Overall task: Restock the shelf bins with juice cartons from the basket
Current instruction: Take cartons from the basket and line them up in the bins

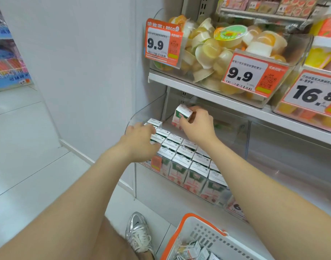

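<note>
Placement step in hand. Right hand (196,126) grips a tilted juice carton (181,117) over the bin (142,113), frame centre; left hand (140,137) apparently steadies a standing carton (159,135), fingers curled. Next: seat it upright in the rear gap.

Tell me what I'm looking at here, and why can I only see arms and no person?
The camera sits on the person's head and looks down, so you see only their arms. They are filling a clear shelf bin in a shop. The right hand holds one juice carton, tilted, above the back of the bin. The left hand rests on the cartons in rows already in it. Below, on the floor, a white basket with an orange rim holds more. The bin above holds jelly cups.
</note>
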